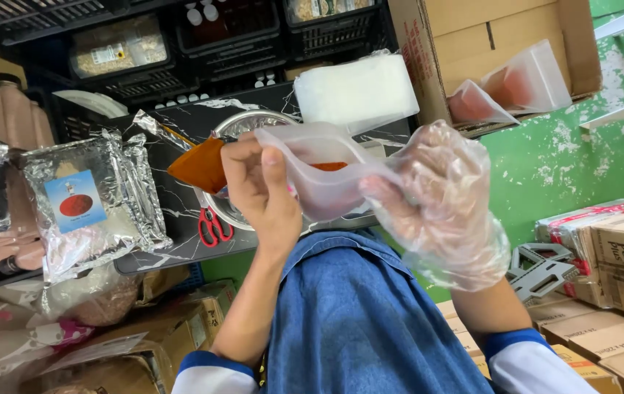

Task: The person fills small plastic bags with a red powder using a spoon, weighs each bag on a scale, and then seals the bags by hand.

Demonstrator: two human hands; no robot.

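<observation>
- The left hand (257, 186), bare, sits at the centre of the frame; its thumb and fingers are pinched together on the left edge of a small clear plastic bag (319, 171).
- The right hand (440, 201), in a loose see-through plastic glove, is just right of centre; its fingers are closed on the bag's right side.
- The bag hangs between both hands, mouth spread open, with a little red-orange powder (329, 166) showing inside.
- Behind the left hand lies a round metal bowl (243, 124) on a dark marbled tray (180, 208).
- Red-handled scissors (212, 226) rest on that tray, just below the bowl.
- A torn foil pouch (93, 201) with a blue label lies at left, touching the tray.
- A stack of clear bags (356, 91) sits above centre.
- An open cardboard box (502, 33) fills the upper right, with two plastic bags in it.
- Blue denim (356, 321) covers the lower centre.
</observation>
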